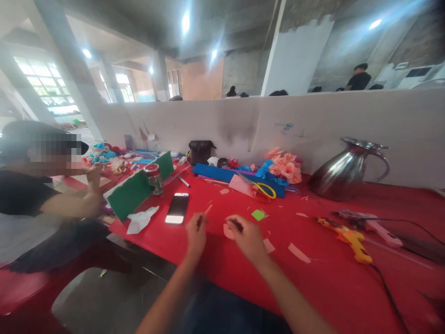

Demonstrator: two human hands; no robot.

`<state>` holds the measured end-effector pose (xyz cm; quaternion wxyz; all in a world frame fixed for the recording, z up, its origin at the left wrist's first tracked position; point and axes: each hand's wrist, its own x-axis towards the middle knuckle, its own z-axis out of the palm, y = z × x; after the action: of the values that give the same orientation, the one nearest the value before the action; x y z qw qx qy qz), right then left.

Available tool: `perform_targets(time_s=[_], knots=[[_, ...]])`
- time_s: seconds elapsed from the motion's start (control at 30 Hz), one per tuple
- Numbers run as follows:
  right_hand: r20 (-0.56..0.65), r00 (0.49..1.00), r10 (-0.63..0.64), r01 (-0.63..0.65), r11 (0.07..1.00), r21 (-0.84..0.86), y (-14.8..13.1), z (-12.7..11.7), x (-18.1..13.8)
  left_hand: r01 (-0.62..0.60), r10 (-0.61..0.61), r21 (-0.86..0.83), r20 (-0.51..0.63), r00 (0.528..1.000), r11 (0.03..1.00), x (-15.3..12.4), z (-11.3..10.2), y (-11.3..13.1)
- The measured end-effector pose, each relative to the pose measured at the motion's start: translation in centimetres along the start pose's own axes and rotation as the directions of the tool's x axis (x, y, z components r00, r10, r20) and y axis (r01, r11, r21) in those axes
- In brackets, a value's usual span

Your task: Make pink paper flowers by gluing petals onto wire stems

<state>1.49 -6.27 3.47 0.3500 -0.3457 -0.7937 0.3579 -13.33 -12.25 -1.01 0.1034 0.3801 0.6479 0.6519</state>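
My left hand (196,234) is closed above the red table, pinching a thin pink paper strip (208,209) that sticks up from the fingertips. To its right, my right hand (246,234) is curled closed, with a rounded pink paper piece (228,231) at its fingertips; the grip itself is partly hidden. Pink paper scraps (299,253) lie around, and a green paper square (258,215) sits just beyond the right hand. A phone (177,208) lies left of my left hand. Yellow-handled scissors (264,189) rest farther back on pink paper.
On the right are a yellow glue gun (347,239), a pink glue gun (377,227) with cords, and a steel jug (342,171). Paper flowers (285,168) stand by the wall. Leftward are a glass jar (154,179), green board (130,195), crumpled tissue (142,220) and a seated person (38,199).
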Motion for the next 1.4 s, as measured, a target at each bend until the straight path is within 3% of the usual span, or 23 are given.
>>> perform_targets(time_s=[0.13,0.2,0.3,0.4,0.5,0.7,0.93,1.2,1.4], knots=[[-0.072,0.996,-0.049,0.031,0.973,-0.23,1.8,-2.7,-1.9,0.061,-0.038,-0.115,0.193,0.98,0.992,-1.5,4.8,2.1],[-0.085,0.995,-0.054,0.026,0.955,-0.296,2.6,-3.6,-2.7,0.082,-0.053,-0.132,0.209,0.976,0.988,-1.7,6.0,2.6],[-0.081,0.995,-0.062,0.025,0.919,-0.393,3.9,-4.7,-4.0,0.085,-0.06,-0.102,0.229,0.972,0.991,-1.8,6.4,2.4],[-0.026,0.995,-0.096,0.067,0.834,-0.548,5.8,-5.6,-5.2,0.058,-0.047,-0.042,0.232,0.971,0.997,-1.8,6.2,1.8],[-0.044,0.996,-0.073,0.026,0.757,-0.653,7.8,-6.6,-6.2,0.043,-0.037,-0.018,0.253,0.967,0.999,-1.6,6.4,1.0],[-0.052,0.997,-0.056,0.007,0.746,-0.666,9.5,-7.0,-6.5,-0.002,-0.005,0.032,0.241,0.97,0.999,-1.1,7.0,-0.5],[-0.028,0.989,-0.148,0.092,0.739,-0.667,9.5,-5.9,-6.4,-0.113,0.074,0.157,0.235,0.969,0.981,-1.1,6.9,-0.5],[-0.014,0.979,-0.204,0.142,0.728,-0.671,8.7,-6.0,-6.4,-0.111,0.064,0.251,0.188,0.98,0.962,-1.0,6.8,-0.1],[-0.086,0.981,-0.175,0.099,0.828,-0.553,8.3,-6.1,-6.5,-0.074,0.036,0.271,0.144,0.989,0.96,-0.7,6.9,-0.7]])
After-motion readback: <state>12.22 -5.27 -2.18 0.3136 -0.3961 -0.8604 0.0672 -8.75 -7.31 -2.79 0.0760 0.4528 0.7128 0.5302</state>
